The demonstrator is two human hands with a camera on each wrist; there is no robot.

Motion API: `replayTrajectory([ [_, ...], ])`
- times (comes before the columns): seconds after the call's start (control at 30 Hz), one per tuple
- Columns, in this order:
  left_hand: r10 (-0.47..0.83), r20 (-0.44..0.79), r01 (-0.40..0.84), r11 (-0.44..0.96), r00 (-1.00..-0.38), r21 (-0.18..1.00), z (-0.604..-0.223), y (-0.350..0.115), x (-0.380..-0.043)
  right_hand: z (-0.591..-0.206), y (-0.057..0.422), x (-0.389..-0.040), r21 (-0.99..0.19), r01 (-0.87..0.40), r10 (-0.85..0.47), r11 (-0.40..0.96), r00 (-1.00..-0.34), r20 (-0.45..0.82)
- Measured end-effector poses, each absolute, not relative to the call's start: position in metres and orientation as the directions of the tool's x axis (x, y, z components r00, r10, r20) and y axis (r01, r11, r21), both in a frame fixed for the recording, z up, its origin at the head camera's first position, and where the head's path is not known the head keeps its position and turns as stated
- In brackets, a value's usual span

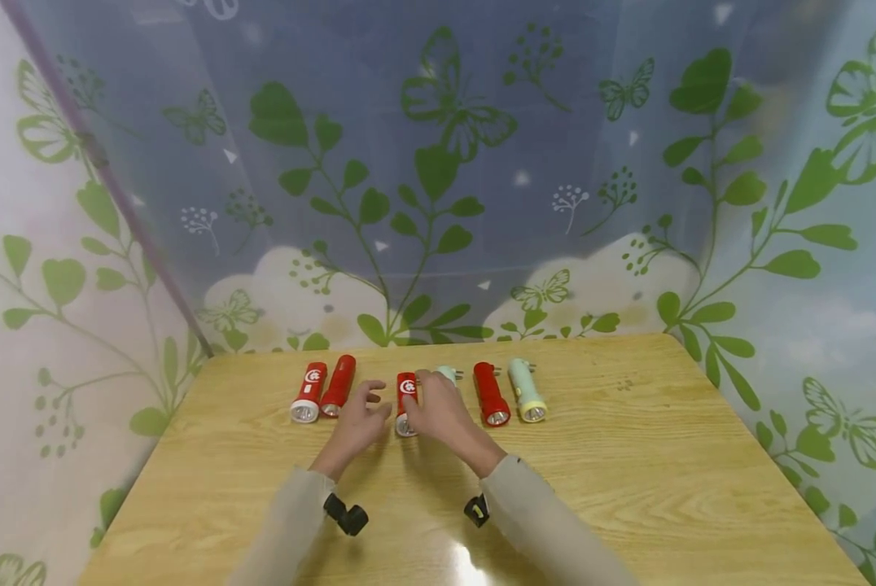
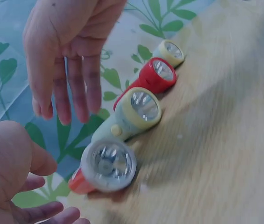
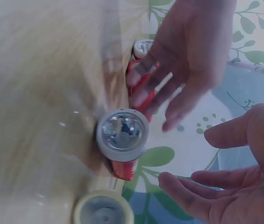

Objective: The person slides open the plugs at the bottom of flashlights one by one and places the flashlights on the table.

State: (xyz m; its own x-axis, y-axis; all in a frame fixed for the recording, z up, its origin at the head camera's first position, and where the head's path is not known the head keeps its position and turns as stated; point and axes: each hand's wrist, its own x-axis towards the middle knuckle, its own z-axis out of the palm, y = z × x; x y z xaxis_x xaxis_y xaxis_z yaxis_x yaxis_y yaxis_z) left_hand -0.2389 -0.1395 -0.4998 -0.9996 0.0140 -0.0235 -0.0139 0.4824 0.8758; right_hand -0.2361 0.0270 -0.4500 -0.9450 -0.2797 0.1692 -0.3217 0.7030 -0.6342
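A red flashlight with a white head and white logo lies near the middle of the table, its lens facing the person. To its left my left hand hovers with loosely bent, spread fingers and holds nothing. On the other side my right hand is close over it, overlapping its edge in the head view. In the right wrist view the right hand's fingers are apart from the flashlight, with nothing between them and the thumb. A mint-green flashlight with a pale yellow head lies beside the middle one, mostly hidden by my right hand in the head view.
Left of the hands lie a red flashlight with a white head and an all-red one. To the right are another red flashlight and a mint one with a yellow head. A leaf-patterned curtain stands behind the wooden table.
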Motion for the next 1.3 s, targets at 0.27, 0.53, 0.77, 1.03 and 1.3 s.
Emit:
replayTrajectory([
  [0.27,0.002,-0.071,-0.06,0.514,-0.997,0.856,-0.509,-0.171,-0.218,-0.439,0.015,-0.248,-0.626,-0.339,-0.3,0.702,-0.938,0.171],
  [0.53,-0.04,-0.09,-0.097,0.551,-0.995,0.829,-0.512,-0.209,-0.193,-0.433,-0.011,-0.263,-0.634,-0.376,-0.372,0.676,-0.917,0.147],
  [0.77,-0.04,-0.121,-0.123,0.542,-0.992,0.831,-0.508,-0.23,-0.181,-0.433,-0.035,-0.276,-0.633,-0.368,-0.373,0.681,-0.918,0.133],
  [1.03,-0.041,-0.114,-0.117,0.568,-0.993,0.815,-0.501,-0.246,-0.169,-0.45,-0.053,-0.287,-0.648,-0.333,-0.38,0.685,-0.922,0.073],
  [1.3,-0.058,-0.13,-0.139,0.57,-0.99,0.81,-0.498,-0.257,-0.163,-0.458,-0.067,-0.289,-0.627,-0.282,-0.373,0.726,-0.928,-0.015],
])
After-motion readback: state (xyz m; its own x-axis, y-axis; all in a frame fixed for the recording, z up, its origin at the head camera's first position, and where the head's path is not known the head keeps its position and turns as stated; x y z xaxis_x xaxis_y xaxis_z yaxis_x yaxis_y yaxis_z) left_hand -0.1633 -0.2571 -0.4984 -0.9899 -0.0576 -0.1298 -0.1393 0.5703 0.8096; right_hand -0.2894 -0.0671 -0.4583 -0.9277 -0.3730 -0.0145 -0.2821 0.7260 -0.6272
